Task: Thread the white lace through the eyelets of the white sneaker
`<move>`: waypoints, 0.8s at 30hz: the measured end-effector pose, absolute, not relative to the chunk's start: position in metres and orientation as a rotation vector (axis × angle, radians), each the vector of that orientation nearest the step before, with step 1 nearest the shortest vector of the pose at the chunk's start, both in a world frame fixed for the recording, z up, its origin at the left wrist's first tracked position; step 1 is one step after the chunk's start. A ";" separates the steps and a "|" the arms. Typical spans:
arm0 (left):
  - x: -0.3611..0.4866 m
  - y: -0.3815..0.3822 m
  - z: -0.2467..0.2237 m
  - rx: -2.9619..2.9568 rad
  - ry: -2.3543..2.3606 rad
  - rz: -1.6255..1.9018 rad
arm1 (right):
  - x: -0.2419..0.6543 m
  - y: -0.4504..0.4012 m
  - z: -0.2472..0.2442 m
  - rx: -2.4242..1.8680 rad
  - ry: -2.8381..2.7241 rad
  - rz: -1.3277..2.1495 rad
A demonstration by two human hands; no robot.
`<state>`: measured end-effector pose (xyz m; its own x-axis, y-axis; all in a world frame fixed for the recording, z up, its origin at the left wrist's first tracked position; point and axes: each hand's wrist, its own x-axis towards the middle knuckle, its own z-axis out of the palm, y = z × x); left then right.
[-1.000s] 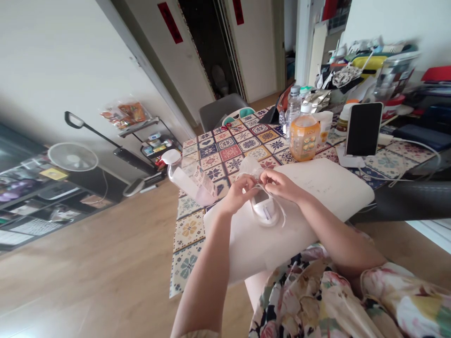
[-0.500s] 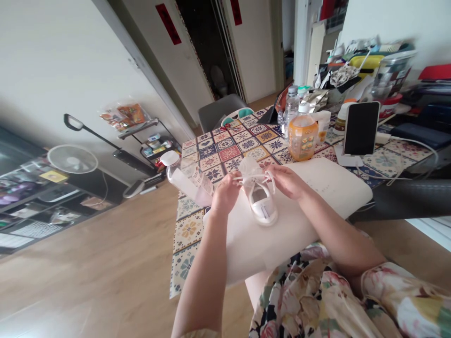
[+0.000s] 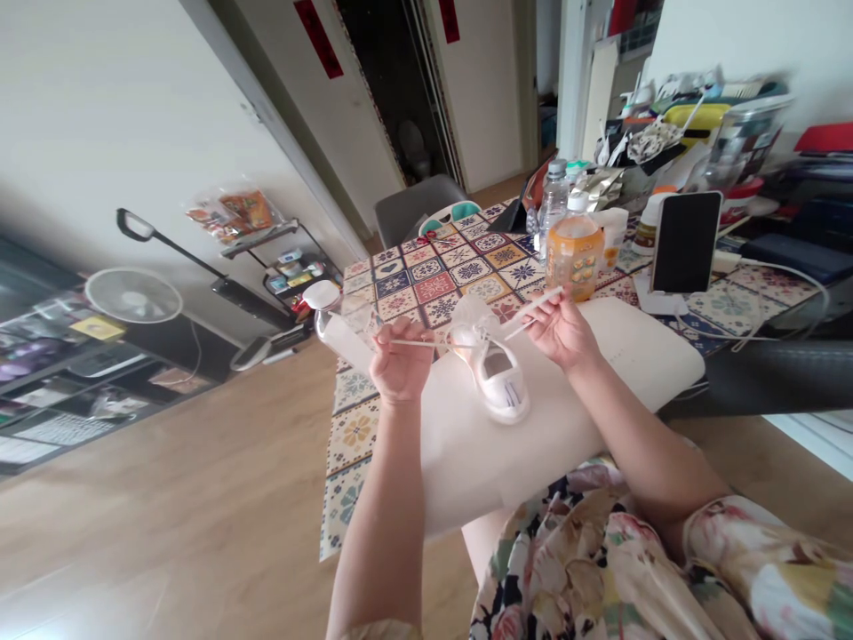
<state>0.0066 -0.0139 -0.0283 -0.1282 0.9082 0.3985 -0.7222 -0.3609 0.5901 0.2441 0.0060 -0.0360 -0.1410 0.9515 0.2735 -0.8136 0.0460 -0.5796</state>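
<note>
A small white shoe (image 3: 505,391) lies on a white mat (image 3: 533,453) at the table's near edge, its heel toward me. Left of it, my left hand (image 3: 402,360) is closed on one end of a white shoelace (image 3: 417,343), which runs taut to the shoe. On the other side my right hand (image 3: 562,329) pinches the other lace end, held up and to the right. The laces cross at the front of the opening, where a whitish translucent bulge covers the toe. Neither hand touches the shoe body.
A clear bottle with a white cap (image 3: 322,296) tilts left of the mat. An orange-wrapped bottle (image 3: 573,253), a phone on a stand (image 3: 686,242) and cables stand behind and right. Red scissors (image 3: 430,237) lie on the patterned table (image 3: 356,431).
My hands have moved apart, the left one leftward and the right one rightward and up. The lace ends between them and the shoe are now drawn out tight.
</note>
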 end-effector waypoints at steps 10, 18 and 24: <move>0.009 -0.017 -0.026 0.809 0.233 1.748 | 0.246 0.012 -0.041 -0.464 -0.358 1.883; 0.005 -0.020 -0.026 0.940 0.231 1.613 | 0.239 0.008 -0.043 -0.384 -0.694 1.298; 0.028 -0.023 -0.032 1.224 0.562 1.240 | 0.231 -0.002 -0.047 -0.512 -1.095 1.114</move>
<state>0.0283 -0.0229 -0.0318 0.3050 0.9125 0.2728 -0.3967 -0.1387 0.9074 0.2309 -0.0021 -0.0471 0.0310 0.8985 0.4378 -0.4531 0.4031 -0.7951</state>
